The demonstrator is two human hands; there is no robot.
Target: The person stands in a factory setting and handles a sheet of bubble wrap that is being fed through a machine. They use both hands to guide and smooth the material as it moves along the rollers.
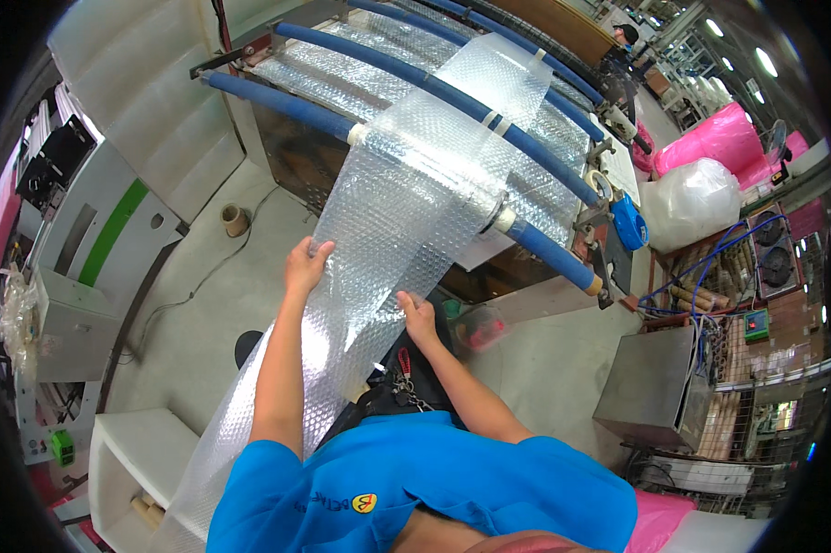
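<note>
A long clear sheet of bubble wrap [369, 217] runs from the blue rollers down toward my body and trails past my left side to the floor area. My left hand [306, 265] pinches its left edge, thumb on top. Lower and to the right, my right hand [419, 318] grips the opposite edge, its thumb over the film and the other fingers mostly hidden. The film passes over a blue front roller [286, 106] and reaches across a second blue roller [388, 64] behind it.
A machine with a green stripe [111, 235] stands at left, near a small cardboard core [235, 220] and a cable on the floor. At right are pink rolls [710, 138], a wrapped clear roll [696, 198] and a metal box [650, 387]. Another person [624, 41] is far off.
</note>
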